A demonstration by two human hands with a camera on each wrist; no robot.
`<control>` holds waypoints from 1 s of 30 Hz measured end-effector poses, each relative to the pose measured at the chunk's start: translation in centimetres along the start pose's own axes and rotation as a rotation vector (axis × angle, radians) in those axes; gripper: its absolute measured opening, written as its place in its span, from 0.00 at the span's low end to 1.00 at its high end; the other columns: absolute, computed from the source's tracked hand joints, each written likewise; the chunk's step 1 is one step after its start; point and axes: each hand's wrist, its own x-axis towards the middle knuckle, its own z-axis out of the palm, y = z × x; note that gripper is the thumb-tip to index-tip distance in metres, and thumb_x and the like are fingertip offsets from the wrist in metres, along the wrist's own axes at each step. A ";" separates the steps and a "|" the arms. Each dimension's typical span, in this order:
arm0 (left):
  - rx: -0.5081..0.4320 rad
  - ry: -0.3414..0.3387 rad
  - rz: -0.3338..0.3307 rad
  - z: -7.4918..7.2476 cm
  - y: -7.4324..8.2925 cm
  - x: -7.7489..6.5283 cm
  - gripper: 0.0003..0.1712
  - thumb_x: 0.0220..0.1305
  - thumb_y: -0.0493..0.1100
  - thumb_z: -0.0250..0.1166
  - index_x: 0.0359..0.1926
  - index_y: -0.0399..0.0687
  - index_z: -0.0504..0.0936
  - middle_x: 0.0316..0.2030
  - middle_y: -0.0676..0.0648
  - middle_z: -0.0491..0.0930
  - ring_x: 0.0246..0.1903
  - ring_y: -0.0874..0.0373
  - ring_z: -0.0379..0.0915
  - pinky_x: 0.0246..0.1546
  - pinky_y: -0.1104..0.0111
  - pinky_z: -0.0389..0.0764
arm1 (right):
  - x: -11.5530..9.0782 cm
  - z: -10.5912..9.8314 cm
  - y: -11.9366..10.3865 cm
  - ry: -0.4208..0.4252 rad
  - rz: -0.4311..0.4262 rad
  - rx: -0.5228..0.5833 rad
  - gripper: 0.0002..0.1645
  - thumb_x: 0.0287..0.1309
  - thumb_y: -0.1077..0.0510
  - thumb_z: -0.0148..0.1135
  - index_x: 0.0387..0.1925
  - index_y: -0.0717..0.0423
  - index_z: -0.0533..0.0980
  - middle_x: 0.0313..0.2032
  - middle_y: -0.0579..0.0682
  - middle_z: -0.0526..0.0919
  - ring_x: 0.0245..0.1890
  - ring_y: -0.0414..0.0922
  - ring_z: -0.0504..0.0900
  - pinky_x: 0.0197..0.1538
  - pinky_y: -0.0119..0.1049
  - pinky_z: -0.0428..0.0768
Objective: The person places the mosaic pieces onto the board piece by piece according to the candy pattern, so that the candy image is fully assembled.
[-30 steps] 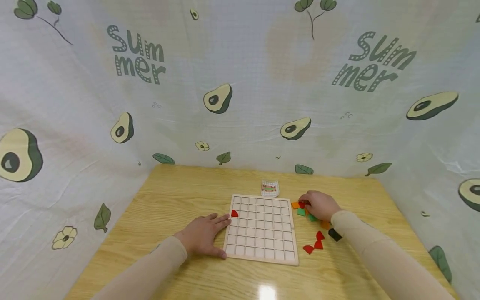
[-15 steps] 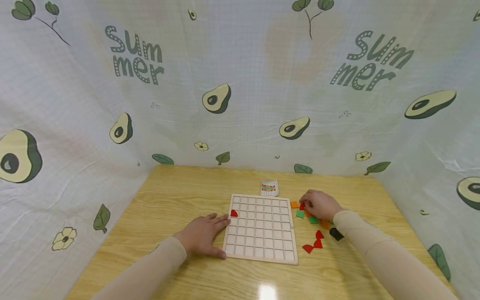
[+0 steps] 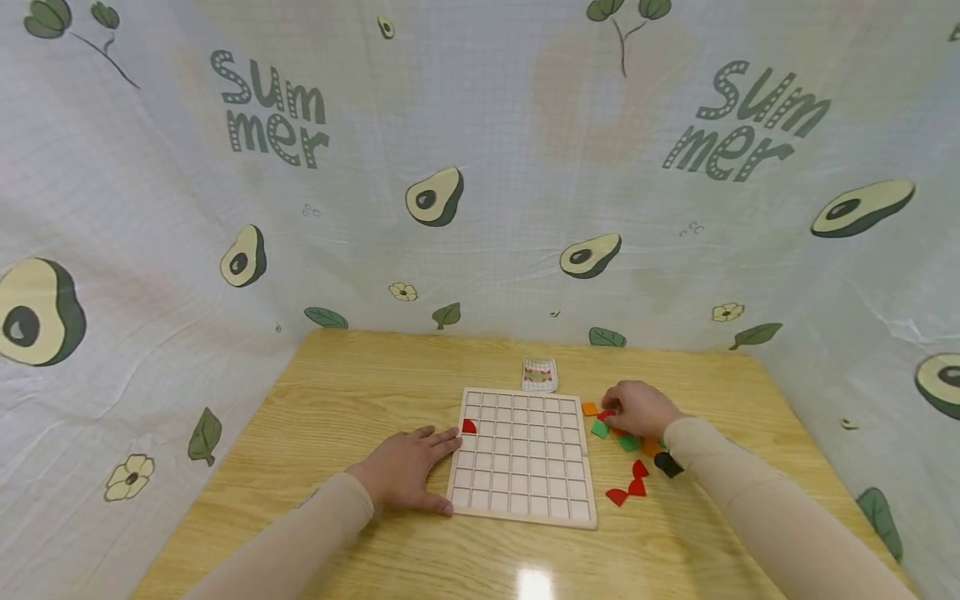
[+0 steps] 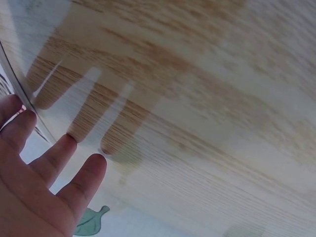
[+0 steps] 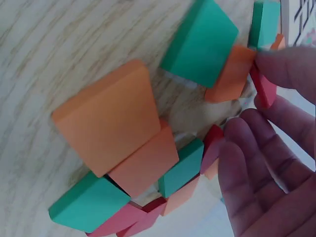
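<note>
A pale wooden grid board (image 3: 521, 458) lies on the table, with one red quarter-circle tile (image 3: 469, 426) in a cell by its left edge. My left hand (image 3: 408, 469) rests with spread fingers against that left edge and holds nothing. To the right of the board, my right hand (image 3: 645, 410) is over a pile of coloured tiles. In the right wrist view, its thumb and forefinger pinch a red tile (image 5: 265, 89). Green tiles (image 5: 210, 44) and orange tiles (image 5: 113, 116) lie around the fingers. The forearm and hand hide part of the pile in the head view.
A small pattern card (image 3: 539, 377) lies behind the board's far edge. Several red tiles (image 3: 637, 487) sit apart, nearer the front. A black object (image 3: 667, 464) is beside the right sleeve. A printed cloth (image 3: 495, 167) encloses the table (image 3: 360, 367) at the back and sides.
My right hand has shifted slightly among the tiles, and the red tile at its fingertips has changed its tilt. A green tile near it has turned a little. My left hand stays put.
</note>
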 end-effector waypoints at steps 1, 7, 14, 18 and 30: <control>-0.002 -0.001 0.001 -0.1 0.0 0.0 0.61 0.51 0.85 0.54 0.77 0.55 0.61 0.75 0.54 0.56 0.70 0.40 0.58 0.60 0.44 0.69 | 0.0 0.0 0.0 -0.003 0.007 0.008 0.13 0.54 0.54 0.75 0.40 0.55 0.84 0.31 0.42 0.79 0.29 0.41 0.73 0.41 0.42 0.80; 0.004 -0.003 -0.004 -0.2 0.1 0.0 0.61 0.51 0.84 0.55 0.77 0.55 0.60 0.75 0.54 0.57 0.70 0.40 0.58 0.60 0.45 0.69 | 0.0 -0.3 0.0 -0.007 -0.002 0.014 0.10 0.52 0.58 0.73 0.38 0.54 0.84 0.33 0.42 0.81 0.30 0.42 0.75 0.42 0.44 0.80; 0.000 -0.008 -0.012 -0.3 0.2 -0.1 0.61 0.50 0.83 0.57 0.77 0.54 0.61 0.75 0.54 0.57 0.70 0.40 0.58 0.59 0.44 0.69 | 0.0 -0.2 0.0 0.006 -0.033 0.008 0.09 0.51 0.62 0.71 0.37 0.54 0.85 0.33 0.43 0.81 0.31 0.42 0.75 0.42 0.44 0.80; -0.008 -0.011 -0.017 -0.3 0.3 -0.1 0.61 0.50 0.83 0.58 0.77 0.54 0.61 0.75 0.54 0.57 0.70 0.41 0.58 0.60 0.44 0.69 | -0.1 0.0 -0.2 0.000 -0.020 0.023 0.09 0.52 0.63 0.70 0.37 0.54 0.84 0.32 0.43 0.80 0.30 0.41 0.74 0.39 0.41 0.79; 0.011 -0.002 -0.021 0.2 0.1 0.1 0.62 0.49 0.86 0.54 0.77 0.57 0.60 0.75 0.56 0.55 0.70 0.41 0.57 0.60 0.44 0.69 | -0.4 0.3 -0.1 0.034 -0.088 0.009 0.14 0.51 0.63 0.70 0.43 0.56 0.84 0.32 0.42 0.76 0.27 0.39 0.71 0.34 0.37 0.75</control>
